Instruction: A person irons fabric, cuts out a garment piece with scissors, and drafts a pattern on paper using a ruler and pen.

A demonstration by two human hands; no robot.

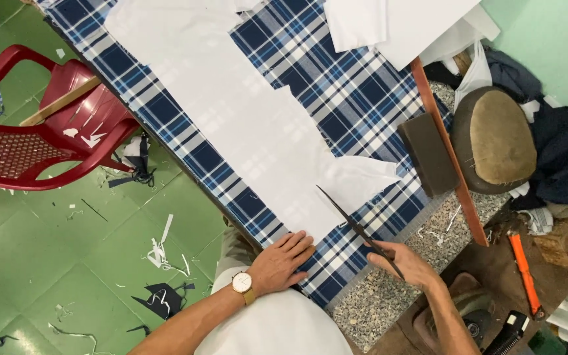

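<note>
Left hand point(284, 261) fingers spread flat on plaid fabric point(356, 98), right hand point(403, 261) fingers gripping scissors point(356, 227)

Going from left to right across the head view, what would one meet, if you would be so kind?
Red plastic chair → left hand flat on the plaid fabric → scissors in the right hand → dark block → wooden ruler → rounded tan pad → dark cloth heap.

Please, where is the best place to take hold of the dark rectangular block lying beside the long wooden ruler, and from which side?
Probably grip the dark block across its two long sides, coming from above. It lies flat, and the wooden ruler runs close along one long side, so a sideways approach there looks blocked.
</note>
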